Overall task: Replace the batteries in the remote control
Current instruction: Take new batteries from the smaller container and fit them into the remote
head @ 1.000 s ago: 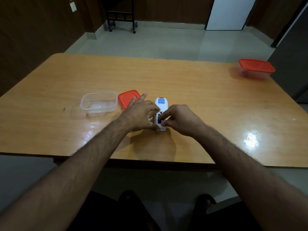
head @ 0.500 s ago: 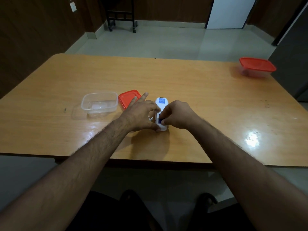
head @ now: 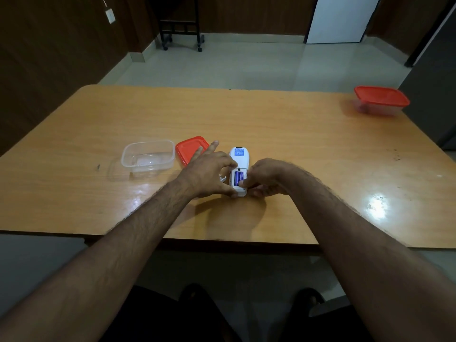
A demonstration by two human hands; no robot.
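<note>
Lying face down near the middle of the frame on the wooden table (head: 271, 124): white remote control (head: 238, 161), battery bay open, blue batteries (head: 238, 177) visible inside. Blue label on its far end.

Gripped from the left side by the left hand (head: 207, 172), thumb at the near end and a curled finger at the edge of the bay, two other fingers stretched out toward the upper left. Forearm coming in from the lower left corner.

Pressed from the right by the right hand (head: 265, 177), fingers curled, the fingertips (head: 243, 182) on the near part of the bay, touching a battery. Forearm entering from the lower right corner.

Just left of the remote, half hidden under the left hand, a small white piece (head: 223, 179); cannot tell what it is.

Further left, red lid (head: 188, 150) flat on the table, and beside it a clear plastic container (head: 148, 156), open.

At the upper right of the frame, near the table corner, a closed container with red lid (head: 381, 99), well apart from the hands.
</note>
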